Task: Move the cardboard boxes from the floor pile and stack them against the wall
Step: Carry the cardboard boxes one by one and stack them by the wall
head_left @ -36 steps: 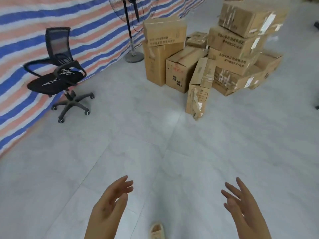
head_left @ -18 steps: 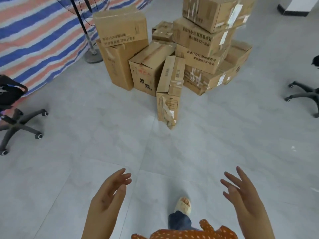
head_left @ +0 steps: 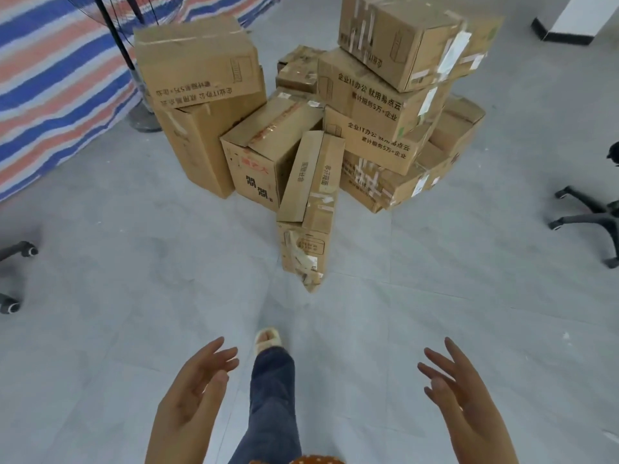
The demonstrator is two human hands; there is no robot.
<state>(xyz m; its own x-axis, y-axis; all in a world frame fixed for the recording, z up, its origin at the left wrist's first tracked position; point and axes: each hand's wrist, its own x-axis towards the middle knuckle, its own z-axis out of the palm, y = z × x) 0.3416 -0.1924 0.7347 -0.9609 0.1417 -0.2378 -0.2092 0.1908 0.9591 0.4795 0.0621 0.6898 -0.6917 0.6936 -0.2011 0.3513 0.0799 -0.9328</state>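
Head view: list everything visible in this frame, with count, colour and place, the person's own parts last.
boxes: about ten, brown cardboard, piled on the floor at centre top; exact count unclear, since some are hidden behind others.
front box: one, brown, narrow, torn tape, leaning at the pile's near edge.
fan: one, black pole on a grey round base, left of the pile; head cut off by the frame.
tarp: one, blue, red and white stripes, top left.
chair bases: two, black with castors, at the right and left edges.
floor: grey tiles.
wall corner: white with a dark skirting, top right.
leg: one, blue jeans, pale slipper, bottom centre.
left hand: open, empty, bottom left.
right hand: open, empty, bottom right.
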